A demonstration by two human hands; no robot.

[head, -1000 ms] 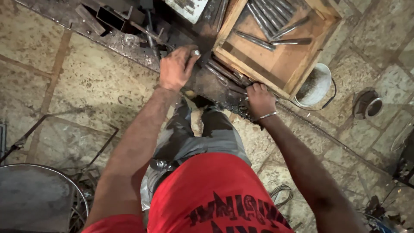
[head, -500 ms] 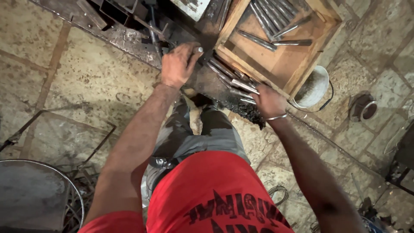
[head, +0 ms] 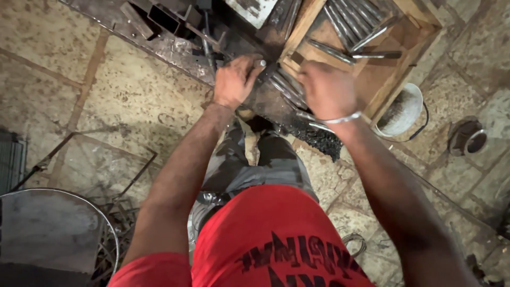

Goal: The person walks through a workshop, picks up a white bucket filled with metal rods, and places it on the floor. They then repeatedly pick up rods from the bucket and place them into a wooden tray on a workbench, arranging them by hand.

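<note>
Wooden tray (head: 396, 85) at upper right holds loose grey metal rods (head: 353, 21). Dark steel workbench (head: 175, 45) runs left of it. Left hand (head: 236, 79) is closed, pinching a short metal rod (head: 261, 63) at the bench edge. Right hand (head: 326, 90) hovers over the tray's near corner, above a row of rods (head: 287, 87); its grip cannot be told. White bucket (head: 404, 111) stands just beside the tray.

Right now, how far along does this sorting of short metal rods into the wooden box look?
Done: several grey metal rods already lie in the shallow wooden tray. In hand: the right hand is over a bunch of rods at the tray's near edge; the left hand rests on the dark steel bench. Left: loose rods lie between the hands, outside the tray.
</note>
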